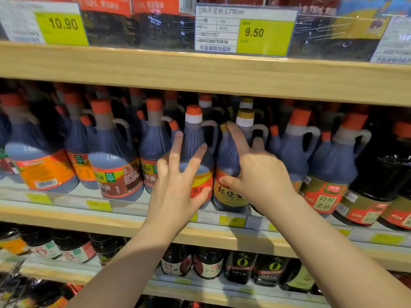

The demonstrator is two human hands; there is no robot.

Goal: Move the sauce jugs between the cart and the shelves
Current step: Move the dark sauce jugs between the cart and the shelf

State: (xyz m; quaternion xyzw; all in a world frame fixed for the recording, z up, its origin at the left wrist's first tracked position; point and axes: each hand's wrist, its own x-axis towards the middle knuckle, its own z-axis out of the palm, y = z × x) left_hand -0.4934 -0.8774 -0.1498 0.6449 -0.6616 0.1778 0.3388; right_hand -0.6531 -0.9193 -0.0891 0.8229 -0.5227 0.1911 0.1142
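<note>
Left price tag (pixel 40 23) cut off — lower shelf tags (pixel 99 205) blurred.

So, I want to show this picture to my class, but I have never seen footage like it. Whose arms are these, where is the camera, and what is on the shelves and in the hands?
There is no machine here. The single picture comes from a wide-angle camera worn on a person's head, looking forward and down, so the two bare arms are that person's own.

They face a wooden shop shelf lined with dark sauce jugs. The left hand rests with spread, straight fingers against an orange-capped jug, thumb on its label. The right hand lies against the neighbouring gold-capped jug, fingers straight, thumb on its label. Neither jug looks lifted; both stand on the shelf.

Above hang yellow price tags, one reading 9.50. Below stand smaller dark bottles. No cart is clearly visible.
</note>
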